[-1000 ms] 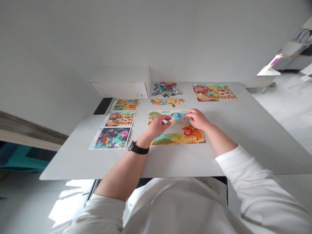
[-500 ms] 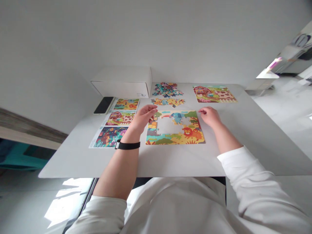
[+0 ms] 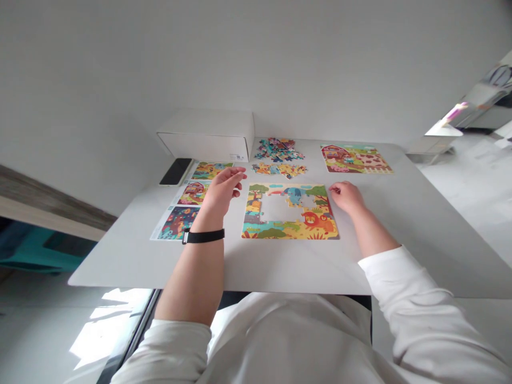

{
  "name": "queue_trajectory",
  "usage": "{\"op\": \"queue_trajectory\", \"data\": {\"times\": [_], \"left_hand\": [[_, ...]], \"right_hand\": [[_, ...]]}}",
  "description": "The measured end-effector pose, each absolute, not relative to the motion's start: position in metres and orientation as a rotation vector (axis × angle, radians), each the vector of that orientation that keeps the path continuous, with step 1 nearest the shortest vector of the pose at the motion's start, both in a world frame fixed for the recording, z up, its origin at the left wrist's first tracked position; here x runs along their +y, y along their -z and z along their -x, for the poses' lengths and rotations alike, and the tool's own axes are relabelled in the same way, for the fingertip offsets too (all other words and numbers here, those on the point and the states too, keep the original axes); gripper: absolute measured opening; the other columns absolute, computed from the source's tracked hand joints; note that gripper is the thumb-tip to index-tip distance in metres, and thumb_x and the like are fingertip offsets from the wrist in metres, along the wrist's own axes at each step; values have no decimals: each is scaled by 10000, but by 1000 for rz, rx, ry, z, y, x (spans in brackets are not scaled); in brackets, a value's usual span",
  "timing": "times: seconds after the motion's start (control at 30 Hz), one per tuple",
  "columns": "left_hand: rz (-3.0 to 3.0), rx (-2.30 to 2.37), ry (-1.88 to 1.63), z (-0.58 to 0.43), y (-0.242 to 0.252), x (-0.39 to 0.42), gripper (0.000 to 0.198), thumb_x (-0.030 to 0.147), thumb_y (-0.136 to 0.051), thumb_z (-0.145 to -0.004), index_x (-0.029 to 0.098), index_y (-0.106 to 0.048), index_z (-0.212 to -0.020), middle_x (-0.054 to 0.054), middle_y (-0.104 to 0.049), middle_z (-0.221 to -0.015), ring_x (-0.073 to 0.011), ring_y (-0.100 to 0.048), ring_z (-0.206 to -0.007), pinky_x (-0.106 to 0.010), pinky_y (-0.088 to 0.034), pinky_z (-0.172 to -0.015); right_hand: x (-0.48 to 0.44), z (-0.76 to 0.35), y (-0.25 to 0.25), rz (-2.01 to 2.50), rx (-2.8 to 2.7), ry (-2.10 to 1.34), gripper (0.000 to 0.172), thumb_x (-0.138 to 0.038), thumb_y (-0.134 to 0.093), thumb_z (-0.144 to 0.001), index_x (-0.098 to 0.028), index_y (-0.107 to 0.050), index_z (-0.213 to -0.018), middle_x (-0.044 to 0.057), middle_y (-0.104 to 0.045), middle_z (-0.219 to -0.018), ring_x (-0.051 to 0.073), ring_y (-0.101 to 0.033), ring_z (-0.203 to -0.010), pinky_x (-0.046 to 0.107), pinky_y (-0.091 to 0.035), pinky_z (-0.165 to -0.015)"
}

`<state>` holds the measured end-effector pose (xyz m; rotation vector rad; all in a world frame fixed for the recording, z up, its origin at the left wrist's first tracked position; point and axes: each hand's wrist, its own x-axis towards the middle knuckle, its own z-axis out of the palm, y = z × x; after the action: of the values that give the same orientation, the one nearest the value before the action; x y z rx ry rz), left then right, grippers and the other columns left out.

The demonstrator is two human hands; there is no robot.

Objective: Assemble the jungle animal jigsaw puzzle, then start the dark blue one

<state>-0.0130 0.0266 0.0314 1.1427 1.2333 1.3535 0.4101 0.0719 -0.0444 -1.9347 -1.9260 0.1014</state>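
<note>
A partly built animal puzzle (image 3: 290,225) lies in the middle of the white table (image 3: 280,264), with a bare gap in its centre. My left hand (image 3: 221,191) hovers left of the puzzle, fingers stretched toward the loose pieces, holding nothing. My right hand (image 3: 346,195) rests on the table at the puzzle's right edge, fingers curled loosely, with nothing seen in them. A small row of yellow loose pieces (image 3: 279,169) lies just behind the puzzle. A bigger heap of mixed pieces (image 3: 279,149) sits further back.
Three picture cards (image 3: 182,213) lie in a column at the left. A black phone (image 3: 175,171) and a white box (image 3: 208,138) are at the back left. A finished farm puzzle (image 3: 355,159) lies at the back right.
Both hands have left the puzzle's middle. My left hand moved out to the left and back, my right hand moved to the right edge. A blue piece now sits in the puzzle.
</note>
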Motion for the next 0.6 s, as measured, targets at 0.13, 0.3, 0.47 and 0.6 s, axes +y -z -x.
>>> {"op": "queue_trajectory", "data": {"times": [0.13,0.3,0.47,0.6], "left_hand": [[-1132,1235,-1342,9,-28,29,302,373,-803,-769,207,-737,-1012,-37,-731,-975,-72,-539,-629,-166,-370,-503],[-1116,1227,-1347,6,-27,31,293,355,-805,-770,208,-735,-1014,-29,-726,-972,-69,-544,-637,-160,-366,-501],[-1112,1238,-1351,7,-28,30,267,353,-783,-792,211,-723,-1010,-33,-726,-974,-68,-539,-631,-161,-366,-498],[-1118,1225,-1343,6,-29,30,265,349,-786,-796,211,-718,-1013,-27,-722,-965,-68,-537,-627,-166,-371,-500]], "right_hand": [[72,-407,41,1891,-1897,-117,250,-183,-630,-908,-226,-847,-1025,101,-800,-1099,247,-732,-923,389,-575,-950],[77,-396,29,1828,-1851,-178,264,-185,-646,-895,-221,-844,-1064,86,-821,-1093,228,-744,-899,376,-580,-953],[96,-379,17,1766,-1961,-275,263,-206,-658,-916,-206,-846,-1100,86,-845,-1068,240,-760,-932,379,-584,-932],[119,-357,9,1708,-2134,-280,280,-215,-672,-919,-213,-864,-1124,92,-845,-1127,237,-759,-948,370,-581,-952]]}}
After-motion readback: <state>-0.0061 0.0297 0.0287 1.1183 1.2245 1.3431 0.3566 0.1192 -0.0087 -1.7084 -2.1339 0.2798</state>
